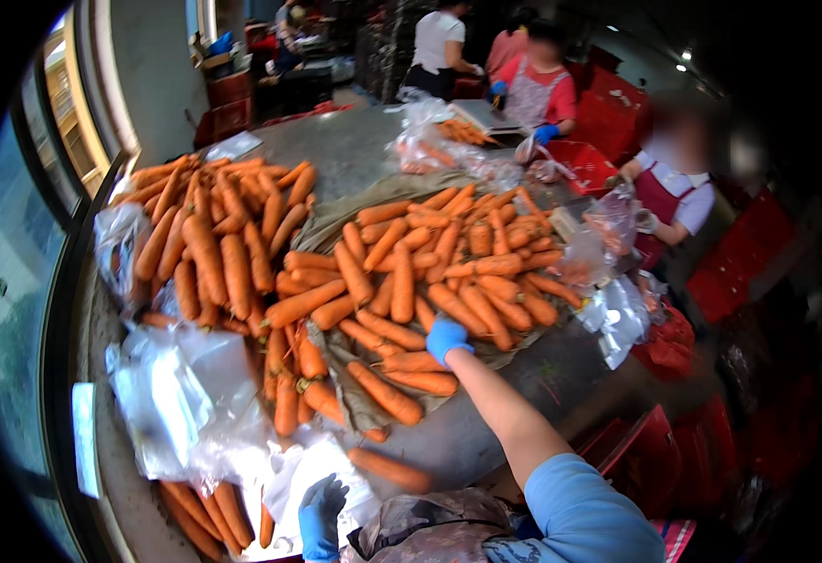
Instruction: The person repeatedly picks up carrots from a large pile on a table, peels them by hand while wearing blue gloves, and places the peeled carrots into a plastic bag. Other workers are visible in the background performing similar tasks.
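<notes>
My right hand [447, 340], in a blue glove, reaches onto a heap of carrots [402, 281] spread over a drab cloth [340, 218]. Its fingers touch carrots at the heap's near edge, but whether they grip one is hidden. Low in the picture, my left hand [323, 517], also blue-gloved, is held near my body with its fingers a little apart and nothing visible in them. Just beyond it a single carrot [389, 470] lies blurred on the metal table [446, 443]. Beside it are white plastic bags [326, 468].
A taller carrot pile [206, 246] stands by the window at left. Clear plastic bags [178, 401] lie before it, with more carrots [206, 517] below. Across the table, co-workers [541, 91] work near a scale [488, 116] and a red crate [580, 165]. Red crates [636, 450] stand at right.
</notes>
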The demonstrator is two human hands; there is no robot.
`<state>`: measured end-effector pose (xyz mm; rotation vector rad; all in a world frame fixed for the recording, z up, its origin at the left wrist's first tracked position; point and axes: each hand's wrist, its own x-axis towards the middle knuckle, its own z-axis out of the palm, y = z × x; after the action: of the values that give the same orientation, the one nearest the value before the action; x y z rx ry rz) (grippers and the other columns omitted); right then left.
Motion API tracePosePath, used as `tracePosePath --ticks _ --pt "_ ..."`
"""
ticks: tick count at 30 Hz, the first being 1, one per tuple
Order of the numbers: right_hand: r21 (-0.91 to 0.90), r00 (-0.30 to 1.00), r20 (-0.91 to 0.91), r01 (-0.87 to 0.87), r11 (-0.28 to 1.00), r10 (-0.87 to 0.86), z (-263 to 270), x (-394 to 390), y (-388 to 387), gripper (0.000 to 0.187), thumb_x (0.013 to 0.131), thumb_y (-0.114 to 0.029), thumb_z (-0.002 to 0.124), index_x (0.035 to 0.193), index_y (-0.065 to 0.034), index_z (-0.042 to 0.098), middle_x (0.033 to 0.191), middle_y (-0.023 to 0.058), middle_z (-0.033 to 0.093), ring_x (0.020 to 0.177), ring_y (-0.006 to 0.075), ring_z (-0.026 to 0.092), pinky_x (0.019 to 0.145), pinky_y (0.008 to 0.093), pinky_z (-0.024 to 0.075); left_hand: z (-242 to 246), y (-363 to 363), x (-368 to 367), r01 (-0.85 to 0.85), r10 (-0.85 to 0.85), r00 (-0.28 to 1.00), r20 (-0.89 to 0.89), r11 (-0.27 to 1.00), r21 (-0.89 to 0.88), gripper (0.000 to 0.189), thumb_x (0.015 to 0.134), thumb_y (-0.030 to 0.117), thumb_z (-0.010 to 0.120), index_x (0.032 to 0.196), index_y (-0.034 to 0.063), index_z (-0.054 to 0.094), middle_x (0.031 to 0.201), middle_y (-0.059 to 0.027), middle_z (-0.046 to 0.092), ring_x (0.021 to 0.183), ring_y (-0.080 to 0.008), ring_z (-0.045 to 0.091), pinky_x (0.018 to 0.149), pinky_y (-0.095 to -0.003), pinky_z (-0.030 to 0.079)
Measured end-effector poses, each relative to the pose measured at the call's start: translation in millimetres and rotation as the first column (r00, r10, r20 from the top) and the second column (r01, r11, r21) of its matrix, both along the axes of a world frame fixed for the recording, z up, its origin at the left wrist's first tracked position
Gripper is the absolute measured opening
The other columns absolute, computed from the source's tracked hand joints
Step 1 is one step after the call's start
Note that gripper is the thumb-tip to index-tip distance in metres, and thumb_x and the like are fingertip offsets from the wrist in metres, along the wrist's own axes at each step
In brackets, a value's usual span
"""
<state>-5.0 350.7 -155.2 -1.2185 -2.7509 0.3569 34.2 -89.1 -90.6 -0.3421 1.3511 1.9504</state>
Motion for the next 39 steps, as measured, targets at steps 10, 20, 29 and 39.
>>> tracePosePath --ticks 10,20,29,39 --pt "-0.939 0.778 -0.338 -0.245 0.24 -0.53 43.5 108.3 -38.1 0.029 0.088 -0.027 0.054 0.106 -0.0046 0.056 0.101 0.0114 0.061 0.097 0.0229 0.058 0.074 0.0311 0.048 2.0 2.3 -7.1 0.151 -0.161 0.955 -0.248 0.987 -0.061 0.031 0.087 0.016 0.05 0.112 -0.001 0.056 0.103 -0.0122 0.062 0.09 -0.0245 0.062 0.076 -0.0315 0.047" --pt "-0.616 0.607 -0.146 -0.673 -0.408 -0.781 91.9 114.7 -123.7 0.044 0.087 -0.025 0.058 0.123 -0.0031 0.045 0.104 0.017 0.057 0.09 0.0246 0.057 0.074 0.0338 0.049 33.7 37.8 5.7 0.216 -0.217 0.976 0.004 0.975 0.059 0.027 0.091 0.014 0.047 0.113 0.0039 0.057 0.104 -0.0083 0.063 0.092 -0.0197 0.062 0.079 -0.0277 0.046" --pt "-0.817 0.602 -0.577 -0.412 0.404 -0.552 49.3 95.9 -112.7 0.047 0.088 -0.011 0.057 0.13 0.0014 0.04 0.107 0.012 0.056 0.097 0.0228 0.056 0.084 0.0285 0.0458 23.3 28.3 4.4 0.121 -0.122 0.992 0.026 0.992 0.036 0.026 0.089 0.013 0.048 0.111 0.001 0.058 0.101 -0.011 0.064 0.093 -0.0229 0.062 0.081 -0.0303 0.047" --pt "0.182 0.995 0.099 -0.028 0.983 0.01 -12.5 151.3 -15.9 0.065 0.077 -0.004 0.057 0.137 -0.0096 0.033 0.111 0.0217 0.048 0.098 0.0361 0.051 0.084 0.0418 0.0454 16.5 36.7 14.6 0.161 -0.158 0.983 0.094 0.986 -0.031 0.025 0.091 0.013 0.046 0.11 0.0026 0.058 0.1 -0.0091 0.065 0.09 -0.0206 0.063 0.077 -0.0287 0.047"
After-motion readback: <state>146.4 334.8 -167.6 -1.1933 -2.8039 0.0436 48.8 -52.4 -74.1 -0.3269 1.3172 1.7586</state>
